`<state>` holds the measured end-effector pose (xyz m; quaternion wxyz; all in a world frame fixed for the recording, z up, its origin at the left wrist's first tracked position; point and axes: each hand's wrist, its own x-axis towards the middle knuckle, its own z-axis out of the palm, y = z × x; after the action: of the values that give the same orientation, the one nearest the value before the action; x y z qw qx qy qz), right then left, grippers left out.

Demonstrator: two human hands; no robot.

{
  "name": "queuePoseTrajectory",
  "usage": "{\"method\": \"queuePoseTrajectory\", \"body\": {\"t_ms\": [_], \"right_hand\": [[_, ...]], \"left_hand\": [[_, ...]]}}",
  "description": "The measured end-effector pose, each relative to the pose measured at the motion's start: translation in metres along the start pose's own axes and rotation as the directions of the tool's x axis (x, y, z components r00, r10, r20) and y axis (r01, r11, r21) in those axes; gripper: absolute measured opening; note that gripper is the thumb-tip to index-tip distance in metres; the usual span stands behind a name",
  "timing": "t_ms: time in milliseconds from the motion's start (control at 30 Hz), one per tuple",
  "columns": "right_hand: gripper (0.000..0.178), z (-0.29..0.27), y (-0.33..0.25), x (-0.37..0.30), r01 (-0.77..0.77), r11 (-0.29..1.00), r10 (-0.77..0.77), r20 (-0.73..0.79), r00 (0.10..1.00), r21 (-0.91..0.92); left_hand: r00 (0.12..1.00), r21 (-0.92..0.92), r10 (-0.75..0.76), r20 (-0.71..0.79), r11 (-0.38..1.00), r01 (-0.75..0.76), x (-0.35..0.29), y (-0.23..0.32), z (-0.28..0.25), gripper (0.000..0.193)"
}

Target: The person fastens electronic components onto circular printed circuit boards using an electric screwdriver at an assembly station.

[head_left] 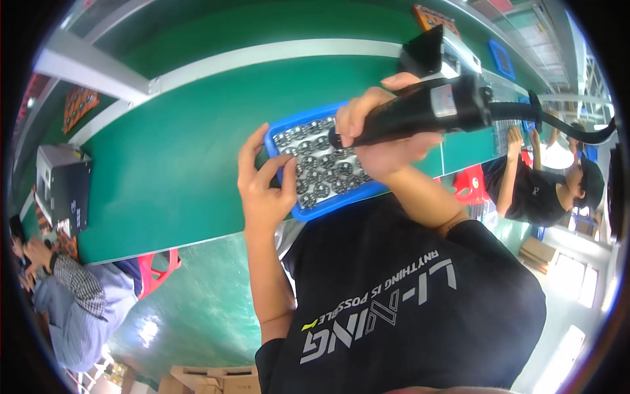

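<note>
A blue tray (335,205) lies on the green bench, holding several round, shiny metal parts (327,161) in rows on a pale liner. My right hand (394,152) is wrapped round a black power screwdriver (420,111) that lies slanted over the tray. Its tip points down at the parts near the tray's middle, where my fingers partly hide it. At the tray's left edge is my left hand (266,190). Its thumb and index fingertips meet over the parts there, while the other fingers stretch along the rim. What lies between those fingertips is hidden.
A thick black cable (571,128) runs right from the screwdriver. Behind it stands a grey and black box (453,59); a similar box (62,187) is at the bench's left end. A pale rail (275,52) borders the far side. Co-workers sit left (85,308) and right (531,190).
</note>
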<state>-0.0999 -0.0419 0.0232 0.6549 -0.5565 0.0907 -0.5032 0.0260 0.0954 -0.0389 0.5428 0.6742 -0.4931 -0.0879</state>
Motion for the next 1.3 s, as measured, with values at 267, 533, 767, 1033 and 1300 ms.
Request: {"method": "queuePoseTrajectory", "body": {"t_ms": [267, 533, 767, 1033, 1300], "right_hand": [[0.09, -0.104, -0.085, 0.015, 0.085, 0.81, -0.345, -0.354, 0.869, -0.58], [0.079, -0.139, -0.097, 0.015, 0.151, 0.813, -0.44, -0.424, 0.792, -0.562], [0.078, -0.143, -0.088, 0.014, 0.122, 0.839, -0.397, -0.443, 0.804, -0.53], [0.077, -0.107, -0.088, 0.017, 0.024, 0.957, -0.161, -0.461, 0.873, -0.29], [0.09, -0.022, -0.023, 0.012, 0.026, 0.991, -0.01, -0.122, 0.992, 0.131]], "left_hand": [[1.0, -0.003, 0.005, 0.016, 1.0, -0.005, -0.001, -0.002, 0.002, 0.007], [0.998, 0.019, 0.01, 0.055, 1.0, -0.011, 0.002, 0.003, 0.006, 0.005], [0.999, 0.021, 0.003, 0.051, 1.0, -0.004, 0.002, 0.002, 0.006, 0.005], [0.999, -0.01, -0.007, 0.041, 1.0, 0.007, 0.001, -0.002, 0.003, 0.006], [1.0, -0.017, -0.024, 0.011, 1.0, 0.024, -0.002, -0.004, 0.004, 0.007]]}}
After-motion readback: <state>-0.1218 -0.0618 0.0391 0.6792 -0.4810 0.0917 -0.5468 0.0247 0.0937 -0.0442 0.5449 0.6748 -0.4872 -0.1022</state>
